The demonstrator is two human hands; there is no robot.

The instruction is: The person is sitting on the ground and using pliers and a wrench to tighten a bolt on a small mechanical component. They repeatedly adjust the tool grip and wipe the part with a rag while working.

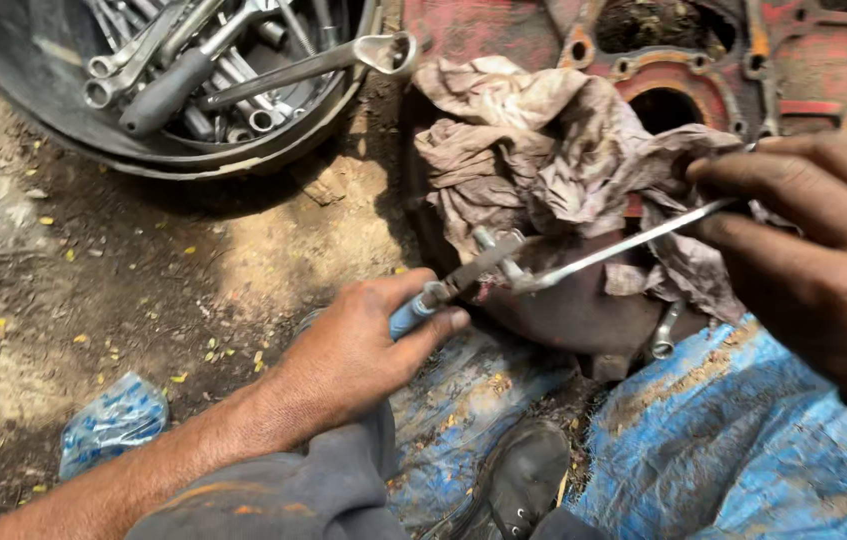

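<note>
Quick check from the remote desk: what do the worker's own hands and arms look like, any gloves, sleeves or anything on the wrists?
Both hands are bare, no gloves. The left hand and its forearm are uncovered, with no sleeve or watch in view. The right hand is smudged with grime and has a thin dark band at the wrist; its forearm is out of view.

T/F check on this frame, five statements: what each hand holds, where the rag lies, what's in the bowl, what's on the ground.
1. The left hand grips a blue-handled tool. True.
2. The right hand is empty. False: it holds a slim metal wrench whose far end meets the head of the blue-handled tool.
3. The dirty rag lies inside the black bowl. False: it is draped over the red engine part.
4. The black bowl holds wrenches and sockets. True.
5. The ground is clean tiled floor. False: it is bare dirt strewn with small yellow bits.
</note>
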